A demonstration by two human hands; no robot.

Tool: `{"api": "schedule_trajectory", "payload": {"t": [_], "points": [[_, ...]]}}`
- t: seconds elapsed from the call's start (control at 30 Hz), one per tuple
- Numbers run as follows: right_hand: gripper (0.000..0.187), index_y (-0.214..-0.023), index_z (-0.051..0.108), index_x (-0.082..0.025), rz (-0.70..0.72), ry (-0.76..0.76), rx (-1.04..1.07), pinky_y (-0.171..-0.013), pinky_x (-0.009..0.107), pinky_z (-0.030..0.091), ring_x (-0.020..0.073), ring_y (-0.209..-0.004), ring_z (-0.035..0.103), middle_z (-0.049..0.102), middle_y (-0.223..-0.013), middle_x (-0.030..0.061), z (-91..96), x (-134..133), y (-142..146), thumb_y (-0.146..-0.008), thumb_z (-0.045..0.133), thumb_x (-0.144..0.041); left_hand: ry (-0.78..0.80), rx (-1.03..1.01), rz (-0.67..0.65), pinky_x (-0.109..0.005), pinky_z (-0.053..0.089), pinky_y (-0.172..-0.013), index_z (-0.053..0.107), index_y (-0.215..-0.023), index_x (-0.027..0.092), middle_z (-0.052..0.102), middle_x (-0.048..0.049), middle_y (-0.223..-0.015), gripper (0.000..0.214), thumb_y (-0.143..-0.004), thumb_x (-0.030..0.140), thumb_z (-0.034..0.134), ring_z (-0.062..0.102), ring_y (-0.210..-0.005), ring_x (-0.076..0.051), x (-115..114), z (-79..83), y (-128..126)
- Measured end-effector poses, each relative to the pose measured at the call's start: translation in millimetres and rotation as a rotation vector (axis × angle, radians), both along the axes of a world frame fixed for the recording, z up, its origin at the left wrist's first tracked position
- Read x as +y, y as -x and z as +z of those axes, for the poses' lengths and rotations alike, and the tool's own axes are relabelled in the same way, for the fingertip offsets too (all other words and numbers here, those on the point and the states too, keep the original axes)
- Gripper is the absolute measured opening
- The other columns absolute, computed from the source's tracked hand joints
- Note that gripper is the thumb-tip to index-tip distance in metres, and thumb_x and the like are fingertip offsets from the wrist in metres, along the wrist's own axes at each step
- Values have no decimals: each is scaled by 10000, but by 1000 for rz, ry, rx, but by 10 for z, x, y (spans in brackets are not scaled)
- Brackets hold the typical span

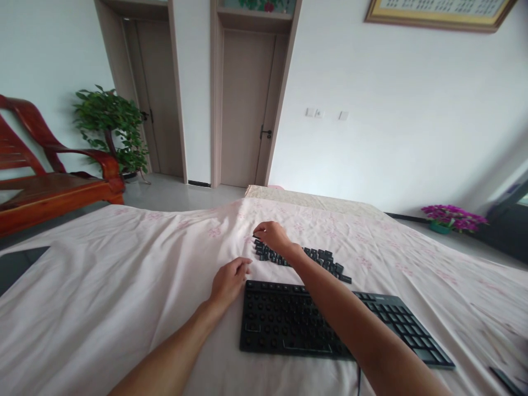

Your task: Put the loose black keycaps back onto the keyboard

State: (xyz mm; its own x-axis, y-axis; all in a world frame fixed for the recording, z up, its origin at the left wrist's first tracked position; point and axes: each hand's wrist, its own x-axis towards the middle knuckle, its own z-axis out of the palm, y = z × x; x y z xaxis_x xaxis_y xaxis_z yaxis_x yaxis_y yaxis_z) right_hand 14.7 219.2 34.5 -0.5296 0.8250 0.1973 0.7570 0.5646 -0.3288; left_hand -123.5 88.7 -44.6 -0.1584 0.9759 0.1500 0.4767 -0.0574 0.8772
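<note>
A black keyboard (297,344) lies on the pink-white cloth, its main section stripped to bare switch posts while the number pad keeps its keys. Behind it, loose black keycaps (264,253) are laid out in rows. My right hand (273,235) reaches across the keyboard to the far left end of those rows, thumb and fingers pinched on a dark keycap at the cloth. Beside the keyboard's far left corner, my left hand (227,280) rests with fingers loosely bent and apart, nothing visible in it. My right forearm hides part of the keyboard and some keycaps.
The floral cloth (181,258) has folds and wrinkles. A dark flat object (20,267) lies at the left edge, and another dark object (505,380) at the lower right. Beyond are a wooden chair (61,190), a green plant (109,124) and purple flowers (454,217).
</note>
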Motion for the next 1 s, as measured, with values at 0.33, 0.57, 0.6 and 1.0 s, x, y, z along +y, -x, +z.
{"api": "schedule_trajectory", "payload": {"t": [0.33,0.57,0.6,1.0], "points": [[367,-1154,667,-229,164,-34,204,-879,224,433,165,-996,633,709,-1064,31,-202,-825,10,-830,512,-157,-122,-150,-38,-278,435,-647,649,-822,177,696,-39,-760,433,-872,536,411,622,-673,-170,-44,61,-2],[368,-1172,656,-234,125,-71,266,-887,206,424,158,-1000,628,701,-1059,39,-299,-935,-22,-853,498,-142,-75,-213,23,-269,433,-603,652,-846,170,708,-42,-772,411,-807,559,525,644,-674,-178,-31,52,-2],[361,-1168,658,-232,120,-70,274,-885,206,424,158,-998,628,701,-1056,39,-316,-934,-34,-853,504,-145,-70,-242,30,-265,436,-593,650,-862,168,708,-45,-774,409,-789,558,552,653,-689,-185,-26,44,1],[239,-1082,676,-258,117,-106,242,-814,202,420,140,-916,609,665,-992,26,-341,-1039,-92,-893,537,-213,-43,-470,32,-248,448,-581,626,-921,138,691,-46,-720,414,-719,497,672,662,-713,-186,2,36,34]]}}
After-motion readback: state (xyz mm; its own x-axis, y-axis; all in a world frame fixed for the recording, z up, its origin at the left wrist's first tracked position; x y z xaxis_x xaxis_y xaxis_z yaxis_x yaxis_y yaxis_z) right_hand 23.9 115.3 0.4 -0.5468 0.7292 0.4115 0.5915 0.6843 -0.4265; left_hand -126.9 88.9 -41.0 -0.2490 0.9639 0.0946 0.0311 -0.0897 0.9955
